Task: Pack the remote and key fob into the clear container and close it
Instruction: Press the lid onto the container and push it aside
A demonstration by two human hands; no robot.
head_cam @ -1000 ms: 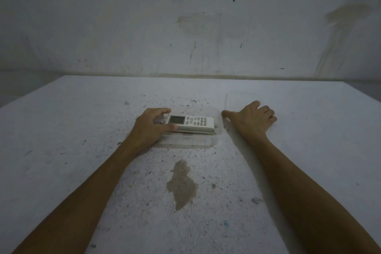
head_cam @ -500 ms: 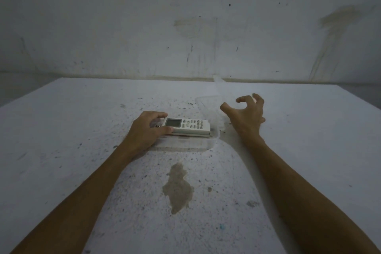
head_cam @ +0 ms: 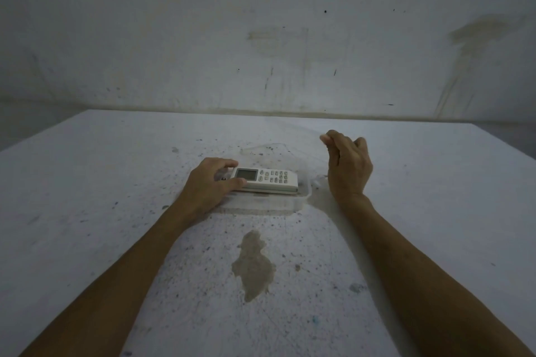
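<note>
A white remote (head_cam: 269, 180) with a small screen and buttons lies lengthwise in the shallow clear container (head_cam: 300, 200) at the table's middle. My left hand (head_cam: 207, 190) grips the remote's left end, thumb in front and fingers behind. A small dark bit (head_cam: 223, 179) shows by my thumb; I cannot tell if it is the key fob. My right hand (head_cam: 348, 168) is raised to the right of the container, fingertips pinched on a corner of the faint clear lid (head_cam: 278, 153), which hangs tilted behind and above the container.
The white table (head_cam: 87, 211) is speckled and carries a brown stain (head_cam: 253, 264) in front of the container. A stained wall (head_cam: 261, 38) rises right behind the table's far edge. The table's left and right edges slant away at the sides.
My right hand has risen from flat on the table beside the container, closing its fingers on the lid and lifting it. My left hand has kept its hold on the remote.
</note>
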